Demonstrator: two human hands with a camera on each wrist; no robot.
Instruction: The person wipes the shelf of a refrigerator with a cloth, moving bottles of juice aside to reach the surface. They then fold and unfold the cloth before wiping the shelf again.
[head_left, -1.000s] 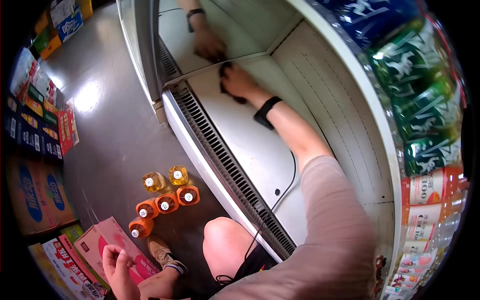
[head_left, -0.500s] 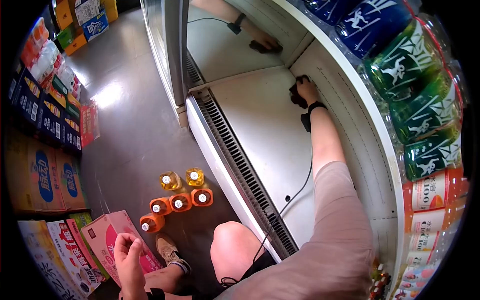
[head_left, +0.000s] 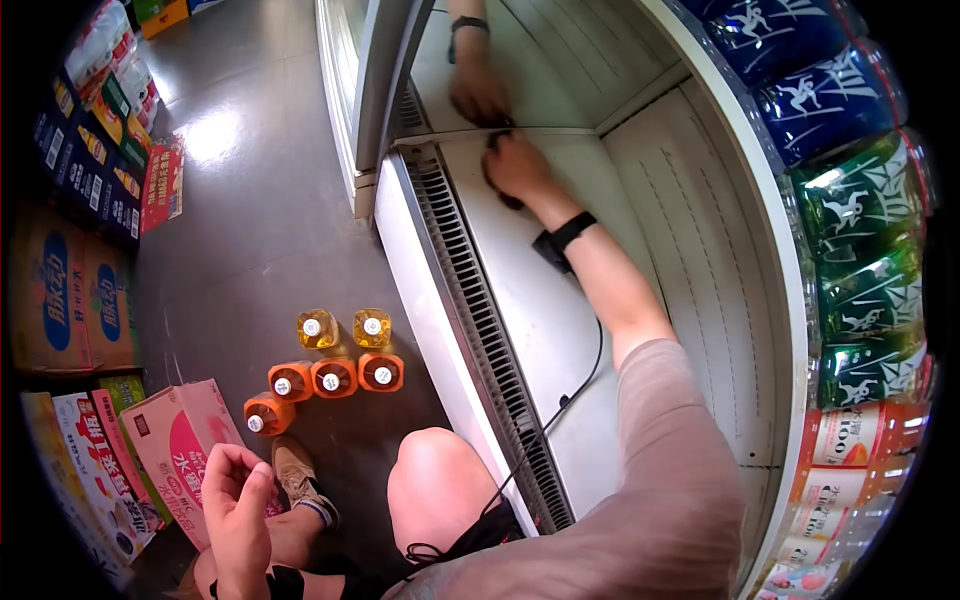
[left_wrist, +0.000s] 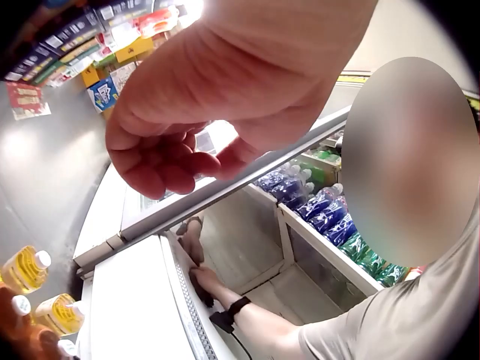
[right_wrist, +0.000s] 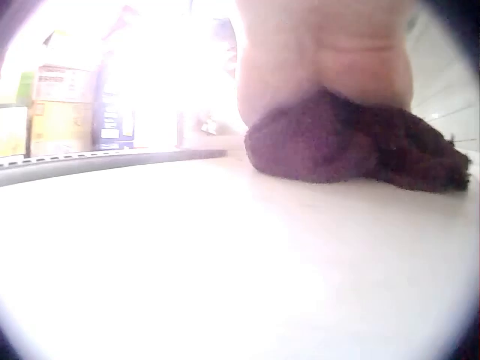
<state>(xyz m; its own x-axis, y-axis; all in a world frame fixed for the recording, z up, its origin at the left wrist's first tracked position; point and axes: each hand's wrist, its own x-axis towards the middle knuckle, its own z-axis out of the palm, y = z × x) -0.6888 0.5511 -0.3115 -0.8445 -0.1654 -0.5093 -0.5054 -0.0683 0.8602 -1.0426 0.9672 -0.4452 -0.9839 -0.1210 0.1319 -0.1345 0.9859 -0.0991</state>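
Observation:
My right hand (head_left: 522, 170) grips a dark purple cloth (right_wrist: 330, 146) and presses it on the white floor (head_left: 545, 300) of a display cabinet. It is at the far end, beside the vent grille and close to a reflective end wall (head_left: 545, 80) that mirrors the hand. In the right wrist view the cloth lies bunched under the palm, and the fingers are mostly hidden. My left hand (head_left: 238, 510) hangs above my leg with loosely curled fingers and holds nothing; the left wrist view shows the same bent fingers (left_wrist: 161, 161).
A black slotted grille (head_left: 462, 260) runs along the cabinet's front edge, with a black cable (head_left: 575, 392) across it. Several orange bottles (head_left: 332, 378) and two yellow bottles (head_left: 318, 328) stand on the ground. Cartons (head_left: 60, 300) line the left; packed drinks (head_left: 870, 200) stand at right.
My right hand swept the cloth from the far end near the grille across to the back wall, then back toward the grille. My left hand stays loosely curled beside my leg.

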